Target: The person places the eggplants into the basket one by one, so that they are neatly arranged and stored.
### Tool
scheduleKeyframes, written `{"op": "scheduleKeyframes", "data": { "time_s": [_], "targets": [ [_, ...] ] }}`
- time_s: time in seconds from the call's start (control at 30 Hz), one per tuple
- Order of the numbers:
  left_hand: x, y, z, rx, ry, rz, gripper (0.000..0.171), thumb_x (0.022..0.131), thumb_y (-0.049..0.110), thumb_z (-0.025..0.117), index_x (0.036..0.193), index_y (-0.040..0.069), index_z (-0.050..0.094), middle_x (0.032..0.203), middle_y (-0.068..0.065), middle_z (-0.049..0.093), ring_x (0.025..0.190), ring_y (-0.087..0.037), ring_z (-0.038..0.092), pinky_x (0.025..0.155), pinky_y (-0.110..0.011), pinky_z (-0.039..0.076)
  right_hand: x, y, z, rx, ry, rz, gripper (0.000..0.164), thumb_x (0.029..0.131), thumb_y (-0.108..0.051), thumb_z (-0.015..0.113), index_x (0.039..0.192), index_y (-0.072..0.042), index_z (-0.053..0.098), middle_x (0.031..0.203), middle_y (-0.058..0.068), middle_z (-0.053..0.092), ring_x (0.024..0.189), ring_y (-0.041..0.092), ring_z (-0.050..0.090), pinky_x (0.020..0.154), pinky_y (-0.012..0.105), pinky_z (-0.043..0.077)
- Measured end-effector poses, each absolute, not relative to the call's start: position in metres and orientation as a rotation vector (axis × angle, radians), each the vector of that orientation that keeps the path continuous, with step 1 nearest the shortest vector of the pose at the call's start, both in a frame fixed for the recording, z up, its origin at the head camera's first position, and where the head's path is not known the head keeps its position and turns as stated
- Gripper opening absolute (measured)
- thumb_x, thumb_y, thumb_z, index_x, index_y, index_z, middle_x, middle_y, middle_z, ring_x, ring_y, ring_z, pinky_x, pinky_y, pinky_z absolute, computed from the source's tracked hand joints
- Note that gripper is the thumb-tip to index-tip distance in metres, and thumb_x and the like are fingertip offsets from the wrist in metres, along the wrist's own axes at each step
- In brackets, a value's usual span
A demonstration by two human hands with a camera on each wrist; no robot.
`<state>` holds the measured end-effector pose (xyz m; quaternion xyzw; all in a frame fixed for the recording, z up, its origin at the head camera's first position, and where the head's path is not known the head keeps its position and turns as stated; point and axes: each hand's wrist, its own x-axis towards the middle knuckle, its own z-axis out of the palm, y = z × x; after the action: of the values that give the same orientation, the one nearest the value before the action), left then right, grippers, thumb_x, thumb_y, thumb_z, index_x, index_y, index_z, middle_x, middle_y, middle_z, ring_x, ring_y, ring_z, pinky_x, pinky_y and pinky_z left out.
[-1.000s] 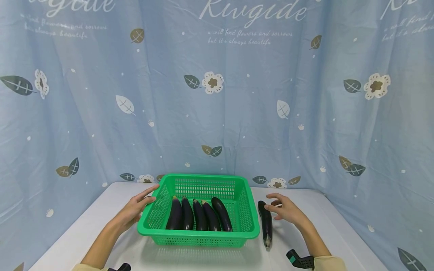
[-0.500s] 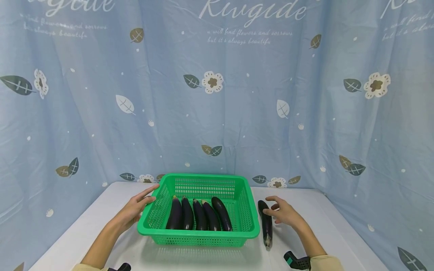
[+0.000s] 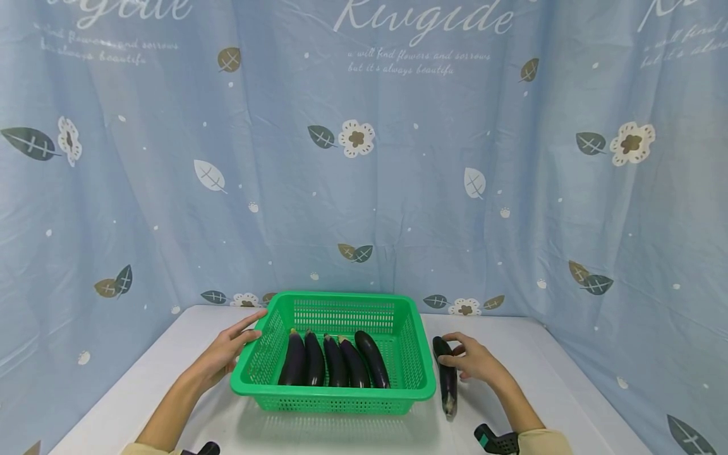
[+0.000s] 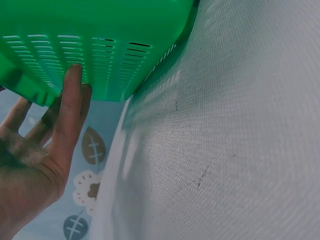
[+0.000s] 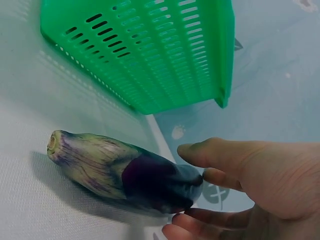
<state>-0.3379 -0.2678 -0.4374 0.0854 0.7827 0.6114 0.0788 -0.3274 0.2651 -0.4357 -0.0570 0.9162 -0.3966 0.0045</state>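
Observation:
A green plastic basket (image 3: 335, 392) stands on the white table with several dark purple eggplants (image 3: 335, 363) lying side by side in it. My left hand (image 3: 227, 347) holds the basket's left rim, its thumb at the rim; in the left wrist view, fingers (image 4: 73, 95) of this hand lie against the slotted outer wall. Right of the basket, a single eggplant (image 3: 448, 385) rests on the table, stem end toward me. My right hand (image 3: 474, 360) straddles its far end, thumb on one side and fingers on the other. The stem cap shows in the right wrist view.
A white cloth-like surface covers the table (image 3: 529, 379). Behind and at both sides hangs a blue printed curtain (image 3: 398, 189). The basket's right wall (image 5: 140, 55) stands close beside the loose eggplant. A black wrist device (image 3: 497, 439) sits by the right sleeve.
My right hand has moved a little left and down and closed in around the far end of the loose eggplant. The left hand and the basket have stayed where they were.

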Motion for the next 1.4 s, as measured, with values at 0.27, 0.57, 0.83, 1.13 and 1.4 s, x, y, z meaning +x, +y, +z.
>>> {"op": "scheduleKeyframes", "data": {
  "time_s": [0.27, 0.57, 0.83, 1.13, 1.4],
  "targets": [
    [-0.337, -0.268, -0.437, 0.247, 2.37, 1.811, 0.061, 0.1, 0.042, 0.054, 0.155, 0.036, 0.028, 0.165, -0.019, 0.011, 0.06, -0.021, 0.033, 0.045, -0.022, 0.03, -0.328, 0.264, -0.437, -0.199, 2.855, -1.238, 0.059, 0.084, -0.02, 0.076, 0.136, -0.004, 0.052, 0.106, 0.022, 0.064, 0.071, 0.02, 0.065, 0.058, 0.038, 0.056],
    [-0.339, -0.268, -0.438, 0.249, 2.366, 1.814, 0.061, 0.1, 0.042, 0.054, 0.155, 0.036, 0.028, 0.165, -0.017, 0.008, 0.064, -0.006, 0.037, 0.045, -0.021, 0.03, -0.329, 0.262, -0.44, -0.163, 2.854, -1.25, 0.061, 0.083, -0.016, 0.078, 0.137, -0.006, 0.052, 0.103, 0.02, 0.064, 0.065, 0.019, 0.065, 0.054, 0.038, 0.056],
    [-0.339, -0.266, -0.438, 0.249, 2.319, 1.866, 0.062, 0.1, 0.04, 0.054, 0.155, 0.034, 0.028, 0.166, -0.015, 0.004, 0.148, -0.051, 0.009, 0.051, -0.023, 0.035, -0.33, 0.262, -0.442, -0.164, 2.848, -1.238, 0.064, 0.082, -0.018, 0.078, 0.139, -0.008, 0.05, 0.101, 0.018, 0.063, 0.068, 0.018, 0.065, 0.053, 0.037, 0.055],
    [-0.338, -0.266, -0.439, 0.242, 2.339, 1.852, 0.062, 0.099, 0.041, 0.055, 0.155, 0.034, 0.028, 0.166, -0.017, 0.007, 0.129, -0.056, 0.04, 0.046, -0.023, 0.03, -0.329, 0.265, -0.445, -0.226, 2.81, -1.274, 0.065, 0.083, -0.018, 0.077, 0.14, -0.005, 0.047, 0.102, 0.021, 0.062, 0.07, 0.02, 0.065, 0.053, 0.038, 0.056],
    [-0.338, -0.267, -0.438, 0.224, 2.365, 1.835, 0.062, 0.099, 0.042, 0.055, 0.155, 0.035, 0.029, 0.163, -0.02, 0.014, 0.064, -0.004, 0.039, 0.045, -0.022, 0.03, -0.328, 0.264, -0.443, -0.22, 2.811, -1.281, 0.065, 0.083, -0.017, 0.077, 0.139, -0.005, 0.048, 0.102, 0.02, 0.062, 0.071, 0.019, 0.065, 0.053, 0.038, 0.056]
  ]
}}
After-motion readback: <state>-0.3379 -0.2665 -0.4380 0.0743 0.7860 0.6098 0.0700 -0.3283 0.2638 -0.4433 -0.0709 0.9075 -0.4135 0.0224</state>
